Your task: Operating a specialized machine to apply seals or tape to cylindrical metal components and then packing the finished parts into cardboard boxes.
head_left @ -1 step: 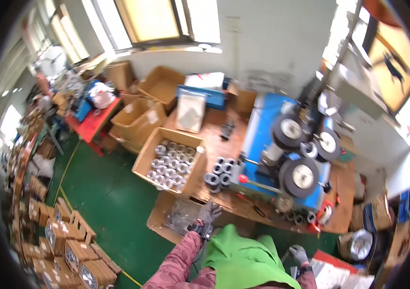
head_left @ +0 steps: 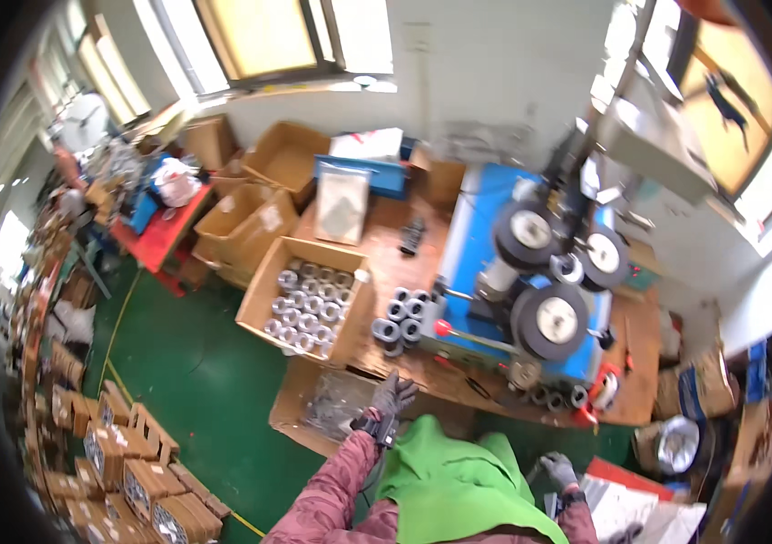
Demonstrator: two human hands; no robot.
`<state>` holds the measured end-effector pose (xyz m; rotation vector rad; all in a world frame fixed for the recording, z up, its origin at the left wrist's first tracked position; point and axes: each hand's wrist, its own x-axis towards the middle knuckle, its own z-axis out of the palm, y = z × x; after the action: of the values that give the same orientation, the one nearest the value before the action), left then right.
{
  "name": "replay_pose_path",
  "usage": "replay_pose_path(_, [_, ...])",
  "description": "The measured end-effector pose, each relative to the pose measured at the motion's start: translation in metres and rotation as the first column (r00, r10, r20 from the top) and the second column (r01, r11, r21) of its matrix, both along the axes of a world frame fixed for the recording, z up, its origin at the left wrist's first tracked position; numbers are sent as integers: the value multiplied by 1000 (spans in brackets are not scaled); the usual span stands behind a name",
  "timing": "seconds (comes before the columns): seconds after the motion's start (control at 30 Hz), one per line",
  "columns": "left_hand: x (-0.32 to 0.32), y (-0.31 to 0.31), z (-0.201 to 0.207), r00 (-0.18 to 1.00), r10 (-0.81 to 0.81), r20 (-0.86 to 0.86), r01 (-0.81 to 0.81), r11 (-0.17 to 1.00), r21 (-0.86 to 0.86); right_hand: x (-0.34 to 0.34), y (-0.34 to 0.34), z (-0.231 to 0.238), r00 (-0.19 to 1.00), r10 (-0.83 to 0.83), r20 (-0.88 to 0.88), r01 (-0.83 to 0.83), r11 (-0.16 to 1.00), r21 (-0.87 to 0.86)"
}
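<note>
My left hand [head_left: 393, 393], in a grey glove, reaches over the near edge of the wooden table [head_left: 377, 364] with its fingers stretched and nothing in them. Just below it is an open carton [head_left: 291, 422] with clear plastic inside. Beyond the hand, several dark metal rings [head_left: 389, 332] stand grouped on the tabletop. To their left, a cardboard box [head_left: 259, 306] holds rows of silvery rings [head_left: 307, 306]. My right hand [head_left: 558, 468], also gloved, hangs low right of the green apron [head_left: 459, 471]. Its fingers are curled; what they hold, if anything, is too small to make out.
A blue-topped machine with large dark wheels [head_left: 549, 323] fills the table's right side, a red-knobbed lever [head_left: 442, 327] at its front. Empty cartons [head_left: 245, 213] and a red table [head_left: 168, 238] stand far left. Stacked boxes [head_left: 146, 485] are on the green floor at left.
The view has swung slightly, so the table, boxes and machine sit a little further left in it. Both hands keep nearly the same pose.
</note>
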<state>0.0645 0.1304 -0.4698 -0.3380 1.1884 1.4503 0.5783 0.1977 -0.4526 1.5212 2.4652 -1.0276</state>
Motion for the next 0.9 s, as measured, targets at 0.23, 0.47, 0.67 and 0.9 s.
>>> replay_pose_path(0.23, [87, 87, -22, 976, -22, 217, 29, 999, -26, 47, -22, 37, 816, -577, 31, 563, 782, -268])
replay_pose_path(0.47, [115, 146, -36, 922, 202, 330, -177, 979, -103, 122, -57, 16, 769, -625, 133, 639, 759, -127])
replay_pose_path(0.67, [98, 135, -39, 905, 215, 368, -169, 974, -152, 121, -76, 1, 749, -655, 96, 660, 728, -185])
replay_pose_path(0.9, [84, 142, -27, 916, 181, 359, -132, 979, -157, 99, -87, -7, 697, -714, 57, 704, 668, -241])
